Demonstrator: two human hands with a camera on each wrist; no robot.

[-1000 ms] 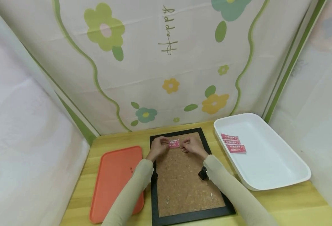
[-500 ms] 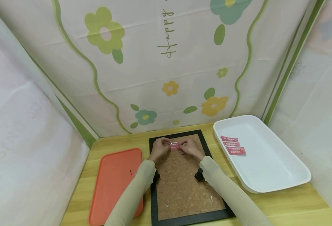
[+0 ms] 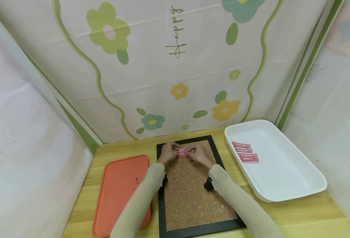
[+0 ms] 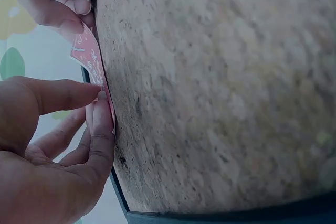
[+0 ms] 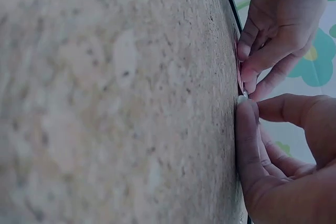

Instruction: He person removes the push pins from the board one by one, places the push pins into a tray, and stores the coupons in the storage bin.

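A small pink printed coupon [image 3: 182, 152] lies at the upper part of the framed cork board [image 3: 198, 195]. At its left end is my left hand [image 3: 169, 152], thumb and finger pinching a small clear pin [image 4: 101, 95] close over the paper; the fingertips mostly hide it. My right hand [image 3: 199, 154] pinches the coupon's right end, which lifts and bends away from the cork in the left wrist view. Both hands' fingertips are close together in the right wrist view, where the coupon is almost hidden.
A white tray [image 3: 285, 175] on the right holds several pink coupons [image 3: 247, 157] along its left side. On the left lies an orange tray [image 3: 118, 188] with a few small dark bits. Tiny pale pieces [image 3: 176, 215] sit low on the cork. A printed curtain rises behind.
My right hand has moved left onto the coupon's right end and pinches it. My left hand stays at the left end. The trays have not moved.
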